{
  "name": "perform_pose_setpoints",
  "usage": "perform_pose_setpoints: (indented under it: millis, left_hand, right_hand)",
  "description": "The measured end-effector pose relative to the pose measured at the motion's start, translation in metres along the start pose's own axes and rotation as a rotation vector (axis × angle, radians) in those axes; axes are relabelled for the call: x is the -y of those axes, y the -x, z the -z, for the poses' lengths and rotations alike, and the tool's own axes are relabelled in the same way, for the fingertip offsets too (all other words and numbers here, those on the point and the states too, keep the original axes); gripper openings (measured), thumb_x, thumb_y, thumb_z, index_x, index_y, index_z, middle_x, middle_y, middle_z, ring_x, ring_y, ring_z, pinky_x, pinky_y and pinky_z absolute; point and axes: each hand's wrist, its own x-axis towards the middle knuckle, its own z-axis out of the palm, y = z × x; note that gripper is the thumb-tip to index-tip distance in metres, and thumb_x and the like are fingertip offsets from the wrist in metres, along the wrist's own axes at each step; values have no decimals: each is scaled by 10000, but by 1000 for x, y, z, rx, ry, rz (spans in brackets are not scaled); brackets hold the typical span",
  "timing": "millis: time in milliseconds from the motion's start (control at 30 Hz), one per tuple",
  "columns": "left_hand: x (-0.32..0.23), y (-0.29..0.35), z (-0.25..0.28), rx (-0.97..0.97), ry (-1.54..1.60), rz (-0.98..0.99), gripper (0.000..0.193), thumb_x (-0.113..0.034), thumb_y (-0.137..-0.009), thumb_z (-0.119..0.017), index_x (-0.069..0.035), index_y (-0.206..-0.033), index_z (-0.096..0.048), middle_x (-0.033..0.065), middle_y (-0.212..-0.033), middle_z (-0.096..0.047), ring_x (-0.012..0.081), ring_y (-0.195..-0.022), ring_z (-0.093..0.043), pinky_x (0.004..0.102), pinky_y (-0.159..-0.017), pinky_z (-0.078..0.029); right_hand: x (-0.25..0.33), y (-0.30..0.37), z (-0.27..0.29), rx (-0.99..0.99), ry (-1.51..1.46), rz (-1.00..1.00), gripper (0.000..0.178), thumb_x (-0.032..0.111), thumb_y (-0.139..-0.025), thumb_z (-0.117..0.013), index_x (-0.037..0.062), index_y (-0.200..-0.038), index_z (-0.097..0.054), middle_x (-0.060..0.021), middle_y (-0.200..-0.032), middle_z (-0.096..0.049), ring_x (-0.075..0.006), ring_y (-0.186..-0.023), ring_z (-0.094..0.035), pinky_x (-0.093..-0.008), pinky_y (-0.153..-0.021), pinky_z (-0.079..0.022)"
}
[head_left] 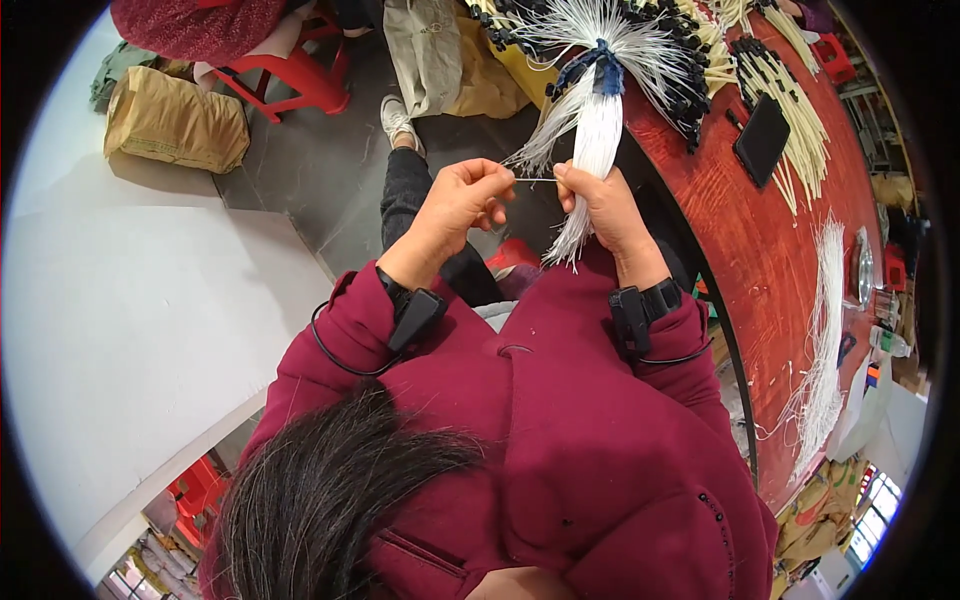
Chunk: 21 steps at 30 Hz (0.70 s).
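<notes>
My left hand [458,205] is closed in a pinch on the end of one thin white wire [534,180], pulled straight between my two hands. Wrapped round a thick bundle of white wires [599,135], my right hand [610,208] also has its thumb pressed down where the single wire meets it. The bundle's loose ends hang out below that hand. Farther up, a dark blue strip [603,62] ties the wires together, and beyond it they fan out over the table edge towards small black ends [690,125].
The curved red-brown table [740,250] runs along my right. On it lie a black phone [762,140], cream wires with black ends [800,120] and another white wire bundle [825,340]. A white surface [150,330] is at left; a red stool [300,80] and brown sack [175,120] stand beyond.
</notes>
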Motion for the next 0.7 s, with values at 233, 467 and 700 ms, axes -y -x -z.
perform_pose_setpoints:
  millis: [233, 467, 700]
  left_hand:
    - [12, -8, 11, 90, 208, 92, 135, -199, -897, -612, -72, -940, -594, 14, -790, -620, 73, -561, -548, 179, -445, -386]
    - [-2, 1, -5, 44, 205, 99, 141, -210, -908, -593, -74, -945, -592, 5, -784, -614, 70, -555, -541, 175, -447, -385]
    - [4, 1, -8, 105, -134, -150, 176, -234, -918, -568, -63, -882, -580, 4, -721, -599, 62, -516, -518, 171, -432, -365]
  right_hand:
    - [0, 1, 0, -7, -2, -2, 217, 180, -842, -603, 63, -664, -564, 2, -586, -520, -81, -521, -472, -232, -517, -361]
    - [1, 1, 0, 9, -17, 0, 204, 174, -841, -600, 61, -675, -565, 1, -590, -521, -83, -523, -475, -228, -517, -363]
    - [1, 0, 2, 31, -10, 13, 194, 166, -837, -606, 56, -683, -563, 0, -593, -527, -84, -522, -483, -230, -513, -373]
